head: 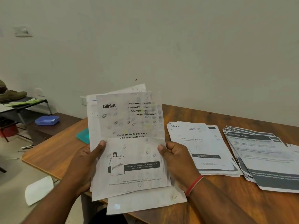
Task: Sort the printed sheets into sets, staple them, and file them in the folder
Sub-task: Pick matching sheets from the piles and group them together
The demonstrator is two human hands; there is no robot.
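Two hands gripping a sheaf of printed sheets (129, 143), left hand (84, 160) and right hand (176, 157) at opposite edges

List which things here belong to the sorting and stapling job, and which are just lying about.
Job: held sheets, left hand, right hand, white pile, dark pile.
Lying about: blue tray, shoe, wall switch.

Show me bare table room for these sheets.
Bare table: the left corner by the teal item; the near strip in front of the blinkit pile and dark-headed pile; the far strip behind them. Crowded: the right side, under both piles.
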